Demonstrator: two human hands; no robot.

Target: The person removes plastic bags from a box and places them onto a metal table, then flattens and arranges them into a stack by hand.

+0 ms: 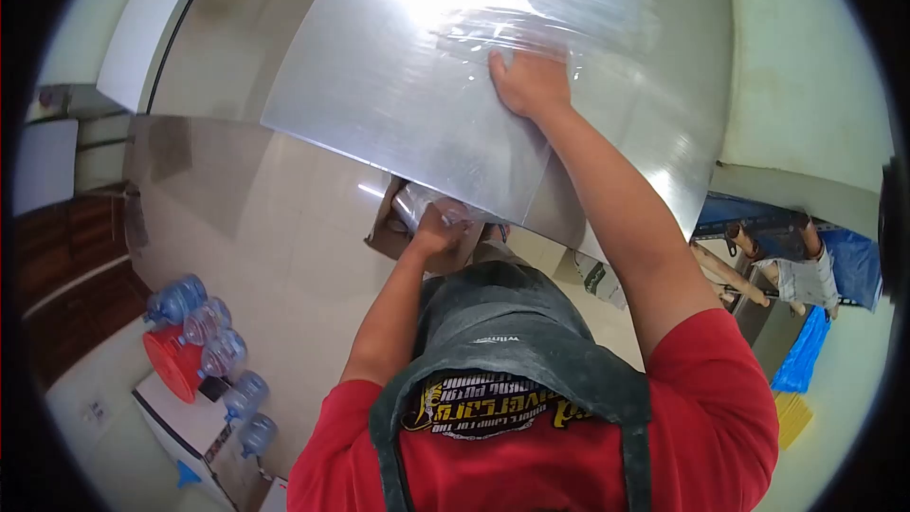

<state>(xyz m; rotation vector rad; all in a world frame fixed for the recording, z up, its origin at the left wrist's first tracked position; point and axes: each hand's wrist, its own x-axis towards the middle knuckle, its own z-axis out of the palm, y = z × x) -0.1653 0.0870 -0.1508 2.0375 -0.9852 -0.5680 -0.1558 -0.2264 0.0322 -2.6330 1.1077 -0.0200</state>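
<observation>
A pile of clear plastic bags (540,0) lies across the far part of a shiny metal tabletop (379,104). My right hand (533,81) rests on the metal at the near edge of the pile. Its thumb is stretched out to the left, while the fingers reach under the plastic and are partly hidden. Below the table's front edge, my left hand (443,230) is down in an open cardboard box (387,239). Its fingers are curled on clear plastic packaging (412,206) inside the box. The tabletop hides part of the box.
Several large water bottles (223,353) stand on the floor at the left, near a red bucket (171,365) and a white cabinet (190,417). On the right is a rack with wooden rolling pins (730,272) and a blue plastic sheet (806,351). A wall borders the table's right side.
</observation>
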